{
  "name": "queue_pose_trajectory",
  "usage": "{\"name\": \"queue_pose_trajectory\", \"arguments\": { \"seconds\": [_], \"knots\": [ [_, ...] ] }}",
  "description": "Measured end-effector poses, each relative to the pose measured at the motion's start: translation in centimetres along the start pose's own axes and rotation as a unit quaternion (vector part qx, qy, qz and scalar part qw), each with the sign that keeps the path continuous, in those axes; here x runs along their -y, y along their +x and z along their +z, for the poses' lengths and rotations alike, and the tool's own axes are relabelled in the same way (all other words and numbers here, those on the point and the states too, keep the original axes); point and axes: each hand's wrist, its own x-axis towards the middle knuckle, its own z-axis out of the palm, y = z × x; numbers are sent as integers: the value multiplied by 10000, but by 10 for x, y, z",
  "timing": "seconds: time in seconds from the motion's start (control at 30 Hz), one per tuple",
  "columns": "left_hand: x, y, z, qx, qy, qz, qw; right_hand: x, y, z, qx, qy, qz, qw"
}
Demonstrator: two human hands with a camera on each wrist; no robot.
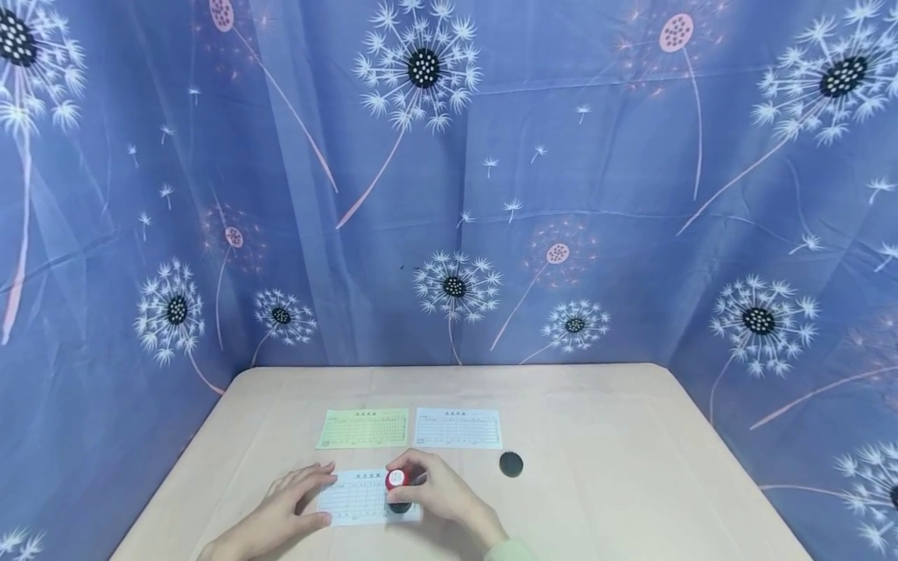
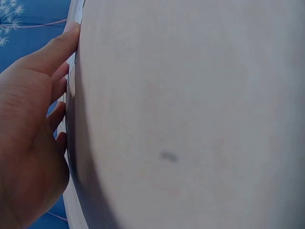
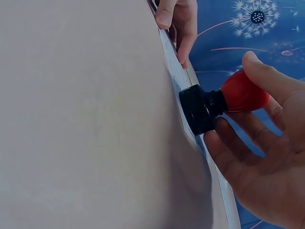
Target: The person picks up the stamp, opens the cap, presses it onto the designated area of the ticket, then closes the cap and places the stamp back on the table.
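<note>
Nearest, the person's left hand (image 1: 289, 502) rests at the left edge of a pale blue-white printed paper slip (image 1: 352, 499), fingers extended and gripping nothing, prob. steadying it. The right hand (image 1: 449, 492) grips a stamp w/ a rounded red handle and a round black base (image 1: 397, 480), fingers and thumb around the handle. The stamp is over the slip's right-hand part, base down; the right wrist view shows the base at the paper, but whether it's pressing or just above, can't tell.

A bit farther and to the right, 1 flat round black disc (image 1: 511, 464), prob. the stamp's cap, lies on the cream-coloured tabletop (image 1: 596, 499), apart from the paper. Farther back lie 1 yellow-green printed paper slip (image 1: 362, 429) and, just beside it on the right, 1 pale blue printed paper slip (image 1: 458, 428), both flat w/ no hand on them. Behind is a blue dandelion-print curtain (image 1: 533, 179).

Progress, as judged: 3 slips are laid out, the cap looks to be off, and stamping of the near slip is in hand, approx. mid-step. Left: finish that impression, lift the stamp, prob. recap it. Whether the 2 far slips carry stamp marks, can't tell; print's too small.
</note>
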Motion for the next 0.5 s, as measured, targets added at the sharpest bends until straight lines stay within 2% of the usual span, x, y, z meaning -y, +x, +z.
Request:
{"name": "queue_pose_trajectory", "arguments": {
  "seconds": [0.23, 0.5],
  "knots": [
    [-2, 0, -2, 81, -150, -91, 9998, 0, -1, 2, -73, 148, -26, 9999],
    [-3, -2, -2, -18, -111, -16, 9999, -1, 0, 2, -75, 214, -95, 9997]
  ]
}}
